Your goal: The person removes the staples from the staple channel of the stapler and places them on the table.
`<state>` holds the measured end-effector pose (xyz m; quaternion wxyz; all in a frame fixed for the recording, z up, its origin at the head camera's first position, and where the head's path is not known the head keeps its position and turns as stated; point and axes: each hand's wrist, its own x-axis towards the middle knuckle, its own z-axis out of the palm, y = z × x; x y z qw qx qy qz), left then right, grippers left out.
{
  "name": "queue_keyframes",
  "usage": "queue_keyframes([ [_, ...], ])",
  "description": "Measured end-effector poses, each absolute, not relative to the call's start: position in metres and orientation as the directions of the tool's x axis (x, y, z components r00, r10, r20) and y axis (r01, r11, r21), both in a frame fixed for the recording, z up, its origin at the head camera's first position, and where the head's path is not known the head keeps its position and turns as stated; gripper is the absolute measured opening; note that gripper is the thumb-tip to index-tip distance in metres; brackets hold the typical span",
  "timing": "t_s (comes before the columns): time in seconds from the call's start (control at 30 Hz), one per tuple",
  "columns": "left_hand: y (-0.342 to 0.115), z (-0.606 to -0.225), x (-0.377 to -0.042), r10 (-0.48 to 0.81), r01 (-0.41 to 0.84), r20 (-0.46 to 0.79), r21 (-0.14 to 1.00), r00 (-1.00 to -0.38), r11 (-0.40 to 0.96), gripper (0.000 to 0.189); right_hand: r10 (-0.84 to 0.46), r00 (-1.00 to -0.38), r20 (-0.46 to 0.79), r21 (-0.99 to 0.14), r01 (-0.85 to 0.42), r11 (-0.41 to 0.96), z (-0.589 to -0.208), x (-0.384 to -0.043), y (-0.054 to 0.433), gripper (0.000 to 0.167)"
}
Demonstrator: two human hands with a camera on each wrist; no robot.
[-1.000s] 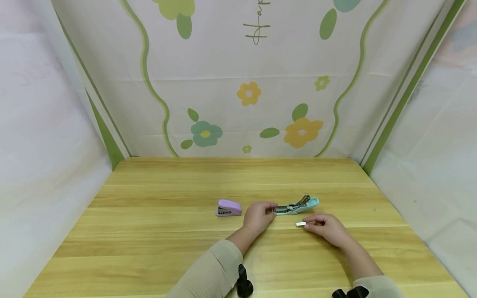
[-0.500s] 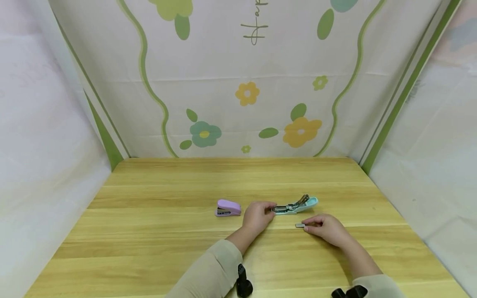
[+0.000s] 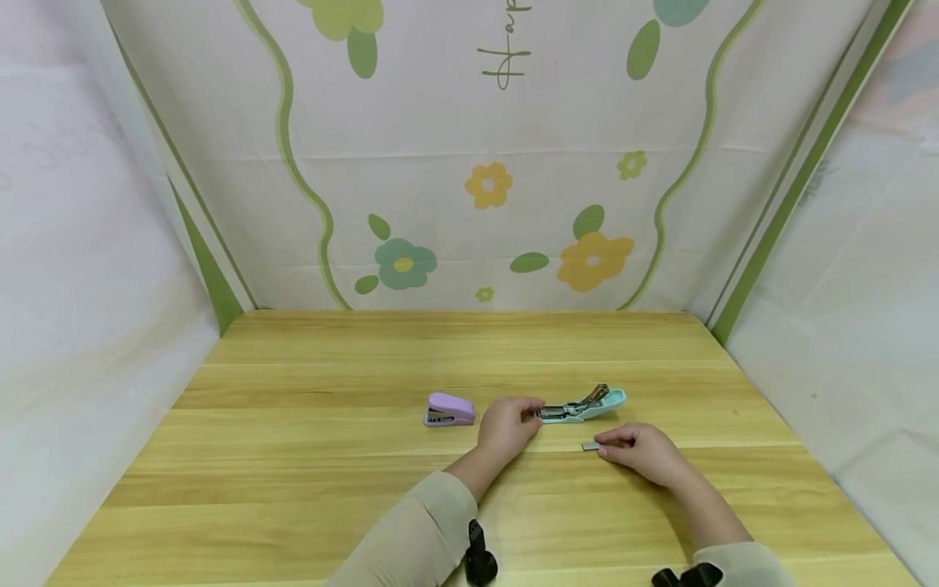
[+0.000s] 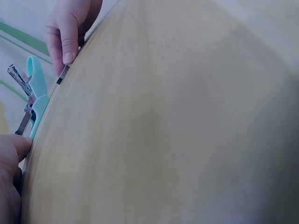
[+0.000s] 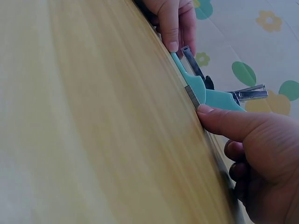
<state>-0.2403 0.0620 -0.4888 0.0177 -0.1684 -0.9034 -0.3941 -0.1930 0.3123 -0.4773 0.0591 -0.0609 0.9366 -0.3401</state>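
A mint-green stapler (image 3: 565,418) lies spread wide on the table, its metal magazine exposed and its top (image 3: 612,398) tipped back to the right. My left hand (image 3: 504,428) pinches the left end of its base between thumb and fingers. In front of the stapler, my right hand (image 3: 645,452) holds a short strip of staples (image 3: 590,446) between thumb and fingertips, close above or on the tabletop. The right wrist view shows the grey staple strip (image 5: 192,96) under the thumb, apart from the magazine. A lilac stapler (image 3: 450,409) stands closed just left of my left hand.
The wooden table (image 3: 330,465) reaches back to a white flower-print cloth (image 3: 440,122). Cloth walls rise at the left (image 3: 95,244) and right (image 3: 858,285) sides. Black wrist cameras sit on both sleeves.
The staple strip has turned in my right fingers, from a bright white face to a grey one, and sunk slightly. My left hand and both staplers stay in place.
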Motion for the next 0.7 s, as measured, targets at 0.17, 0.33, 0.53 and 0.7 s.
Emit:
queue_keyframes([
  [0.17, 0.062, -0.489, -0.240, 0.279, 0.309, 0.163, 0.711, -0.946, 0.631, 0.031, -0.142, -0.988, -0.067, -0.659, -0.063, 0.750, -0.478, -0.192, 0.314, 0.031],
  [0.33, 0.062, -0.491, -0.241, 0.256, 0.289, 0.166, 0.758, -0.952, 0.585, 0.041, -0.086, -0.994, -0.065, -0.692, -0.017, 0.721, -0.475, -0.192, 0.315, 0.036],
  [0.53, 0.059, -0.491, -0.240, 0.238, 0.271, 0.174, 0.837, -0.955, 0.476, 0.046, -0.028, -0.998, -0.059, -0.760, 0.027, 0.650, -0.463, -0.192, 0.307, 0.039],
  [0.7, 0.052, -0.493, -0.239, 0.237, 0.263, 0.188, 0.902, -0.953, 0.343, 0.046, -0.048, -0.997, 0.064, -0.779, -0.080, 0.622, -0.453, -0.193, 0.289, 0.034],
])
